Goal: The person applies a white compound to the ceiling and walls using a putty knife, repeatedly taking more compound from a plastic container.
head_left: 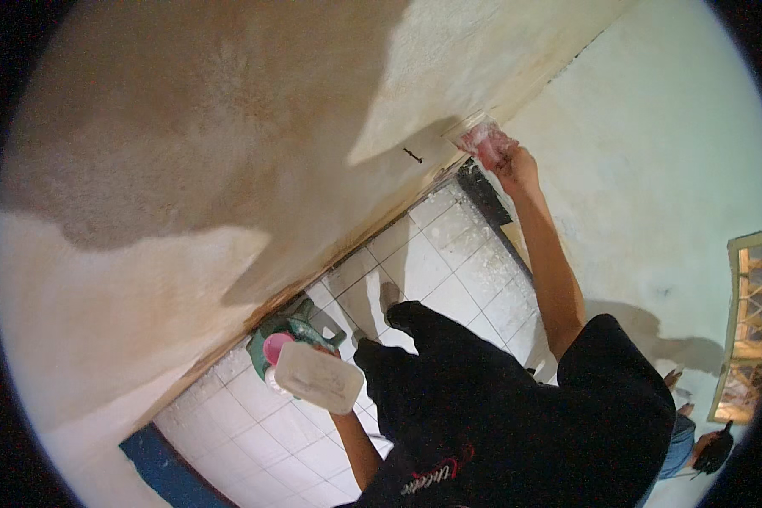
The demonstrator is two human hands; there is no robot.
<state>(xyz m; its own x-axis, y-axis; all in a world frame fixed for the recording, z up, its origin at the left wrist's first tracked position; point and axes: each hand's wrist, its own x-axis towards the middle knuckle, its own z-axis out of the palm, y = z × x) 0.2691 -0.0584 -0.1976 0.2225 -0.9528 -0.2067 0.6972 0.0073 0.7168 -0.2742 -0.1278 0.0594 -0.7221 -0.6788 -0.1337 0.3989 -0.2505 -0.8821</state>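
Observation:
My right hand (519,169) is raised at the end of an outstretched arm, closed around a reddish-pink flat scraper (485,142) smeared with white. The scraper's pale edge lies against the beige wall (313,102), close to the corner where it meets the pale green wall. Low on the left, my left hand (336,353) supports a whitish, rounded rectangular plastic container (319,377). Most of that hand is hidden behind the container, and only part of the fingers shows. What is inside the container cannot be made out.
Beyond the container, a green plastic stool (300,326) with a pink cup (277,348) stands by the wall's foot. A dark hook-like piece (412,155) sticks out of the wall. White floor tiles (427,254) carry pale specks. Another person (709,446) is at lower right, near a lattice window (749,330).

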